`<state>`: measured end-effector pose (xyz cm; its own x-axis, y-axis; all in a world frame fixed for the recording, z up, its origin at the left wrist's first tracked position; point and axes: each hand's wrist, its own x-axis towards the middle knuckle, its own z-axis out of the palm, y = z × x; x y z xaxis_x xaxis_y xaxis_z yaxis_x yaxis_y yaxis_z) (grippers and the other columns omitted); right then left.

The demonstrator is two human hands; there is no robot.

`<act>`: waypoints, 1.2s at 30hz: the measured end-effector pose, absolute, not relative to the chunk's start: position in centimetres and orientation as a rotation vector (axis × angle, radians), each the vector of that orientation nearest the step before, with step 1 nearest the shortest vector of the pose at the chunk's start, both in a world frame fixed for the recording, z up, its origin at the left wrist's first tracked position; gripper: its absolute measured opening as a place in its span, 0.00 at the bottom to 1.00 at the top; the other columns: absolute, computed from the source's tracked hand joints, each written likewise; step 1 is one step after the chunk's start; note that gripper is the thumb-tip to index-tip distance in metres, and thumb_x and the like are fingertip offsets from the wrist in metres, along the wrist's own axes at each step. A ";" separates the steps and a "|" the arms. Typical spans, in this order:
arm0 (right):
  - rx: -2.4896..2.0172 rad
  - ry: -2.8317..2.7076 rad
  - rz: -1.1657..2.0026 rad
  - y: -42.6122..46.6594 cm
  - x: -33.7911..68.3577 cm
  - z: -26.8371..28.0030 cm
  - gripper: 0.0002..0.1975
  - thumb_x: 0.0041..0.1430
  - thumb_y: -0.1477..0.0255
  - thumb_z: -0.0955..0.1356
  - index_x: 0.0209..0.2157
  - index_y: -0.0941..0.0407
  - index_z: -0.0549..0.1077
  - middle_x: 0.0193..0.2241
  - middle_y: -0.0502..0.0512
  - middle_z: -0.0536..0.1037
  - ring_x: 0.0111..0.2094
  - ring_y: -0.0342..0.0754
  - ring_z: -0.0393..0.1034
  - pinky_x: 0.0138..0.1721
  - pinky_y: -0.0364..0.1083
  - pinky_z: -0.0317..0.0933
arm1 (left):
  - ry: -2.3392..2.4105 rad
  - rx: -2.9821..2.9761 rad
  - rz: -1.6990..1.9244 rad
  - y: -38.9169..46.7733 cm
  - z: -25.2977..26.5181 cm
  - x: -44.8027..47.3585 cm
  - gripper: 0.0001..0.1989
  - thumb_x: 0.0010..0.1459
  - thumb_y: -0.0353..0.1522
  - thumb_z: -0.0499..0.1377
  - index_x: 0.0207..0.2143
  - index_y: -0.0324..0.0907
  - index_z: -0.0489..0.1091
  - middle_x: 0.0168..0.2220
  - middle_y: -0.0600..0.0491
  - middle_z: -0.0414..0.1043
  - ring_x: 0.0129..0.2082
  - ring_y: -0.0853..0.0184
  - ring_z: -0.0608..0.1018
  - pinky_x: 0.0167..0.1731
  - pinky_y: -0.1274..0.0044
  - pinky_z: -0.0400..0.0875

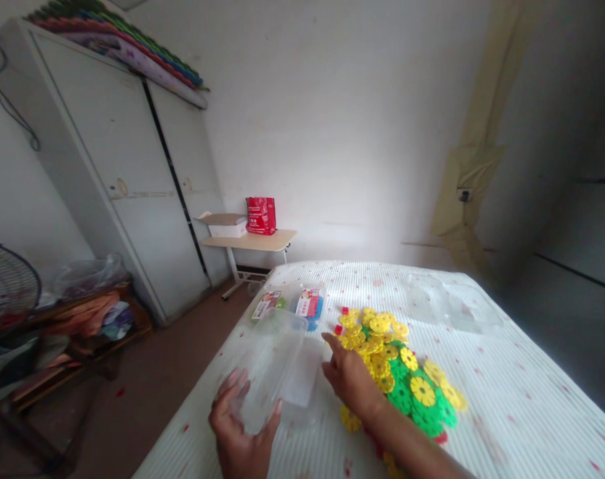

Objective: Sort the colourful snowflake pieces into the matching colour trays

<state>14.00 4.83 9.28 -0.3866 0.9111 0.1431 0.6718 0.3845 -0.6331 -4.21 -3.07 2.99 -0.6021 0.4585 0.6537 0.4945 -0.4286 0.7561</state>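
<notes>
My left hand [245, 426] grips the near end of a clear plastic box [299, 379], its thumb on the near right and its fingers round the left side. The box looks tilted, with its lid or upper part raised on the left; see-through walls blur the edges. To the right, my right hand [351, 376] has its index finger stretched out and nothing visible in it. It hovers by a heap of yellow flower-shaped discs [377, 346], and the forearm crosses over the heap. Green discs [402, 392] lie among them, with a few red pieces [338, 329] at the edges.
Behind the box lie a labelled clear box with blue pieces [309, 306] and one with green pieces [269, 305]. Clear plastic trays [452, 303] rest at the table's far right. A side table [262, 239] bears a red bag [261, 216]. A fan [5, 279] stands left.
</notes>
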 end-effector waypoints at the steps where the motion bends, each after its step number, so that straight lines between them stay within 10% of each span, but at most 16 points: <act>1: -1.224 -2.179 0.650 4.3 14.4 9.9 0.26 0.55 0.77 0.61 0.57 0.58 0.58 0.29 0.54 0.77 0.31 0.46 0.72 0.34 0.42 0.61 | -1.664 -1.405 -2.206 -3.0 3.1 -4.0 0.34 0.37 0.33 0.68 0.46 0.43 0.56 0.53 0.43 0.59 0.50 0.58 0.69 0.48 0.60 0.68; 17: -1.141 -2.273 0.270 6.9 20.3 14.9 0.17 0.50 0.79 0.63 0.42 0.53 0.68 0.37 0.53 0.74 0.35 0.44 0.69 0.36 0.42 0.59 | -1.802 -1.788 -2.088 -1.5 7.3 1.2 0.34 0.53 0.40 0.55 0.60 0.43 0.46 0.58 0.41 0.54 0.56 0.55 0.63 0.53 0.60 0.61; 36: -1.964 -2.391 -0.067 24.6 30.4 13.3 0.20 0.52 0.83 0.57 0.41 0.53 0.72 0.39 0.62 0.73 0.45 0.54 0.63 0.40 0.52 0.53 | -1.807 -1.645 -1.509 -0.1 4.4 -2.0 0.16 0.53 0.36 0.55 0.45 0.44 0.67 0.43 0.47 0.70 0.43 0.60 0.73 0.42 0.66 0.70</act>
<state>30.39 24.64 13.31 -0.1942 0.9789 0.0635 0.9809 0.1943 0.0038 -1.97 -0.09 4.38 -0.3198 0.5677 0.7586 0.8477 -0.1863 0.4967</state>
